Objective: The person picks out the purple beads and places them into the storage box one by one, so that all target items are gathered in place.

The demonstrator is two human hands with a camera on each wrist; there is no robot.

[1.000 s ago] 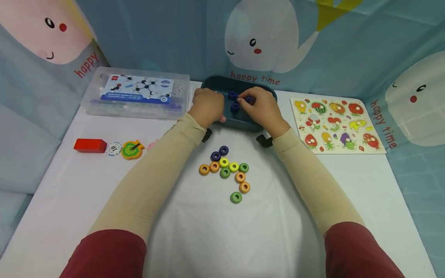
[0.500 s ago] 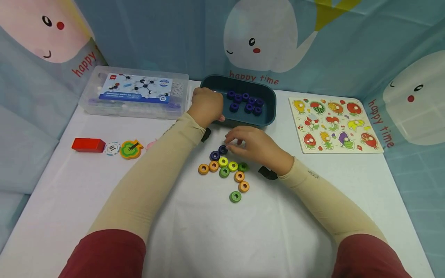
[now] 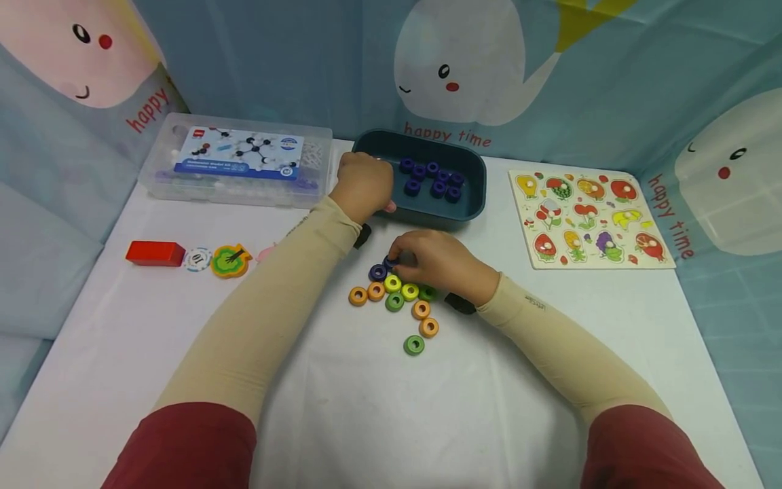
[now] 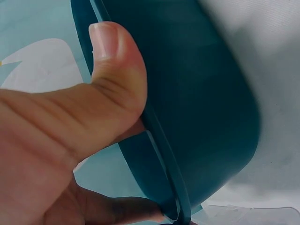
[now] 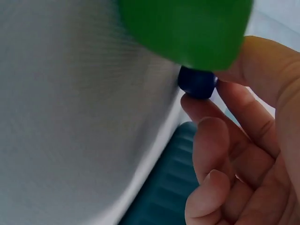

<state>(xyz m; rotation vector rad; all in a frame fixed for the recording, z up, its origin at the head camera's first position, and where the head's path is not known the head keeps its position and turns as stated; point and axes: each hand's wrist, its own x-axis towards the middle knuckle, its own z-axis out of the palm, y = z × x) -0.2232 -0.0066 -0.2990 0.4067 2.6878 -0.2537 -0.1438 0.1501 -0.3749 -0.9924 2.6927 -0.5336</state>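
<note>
My left hand (image 3: 364,183) grips the near-left rim of a dark teal bin (image 3: 476,183); in the left wrist view its thumb (image 4: 122,70) lies over the rim. Several purple rings (image 3: 419,172) lie inside the bin. On the white cloth in front of it, my right hand (image 3: 444,261) pinches a dark blue ring (image 5: 198,83) between thumb and fingers. Another blue ring (image 3: 378,272) sits just left of it. Close by are yellow rings (image 3: 410,292), orange rings (image 3: 358,296) and green rings (image 3: 414,345). A green ring (image 5: 187,28) looms large in the right wrist view.
A clear molecular model kit box (image 3: 238,159) stands back left. Before it lie a red block (image 3: 155,253), a round token (image 3: 197,259) and a tree-shaped piece (image 3: 231,261). A fruit puzzle board (image 3: 592,219) lies at the right. A printed curtain (image 3: 275,61) hangs behind.
My right hand has come out of the bin toward me to the rings on the cloth, and its fingers have closed on a blue ring. The left hand stays on the rim.
</note>
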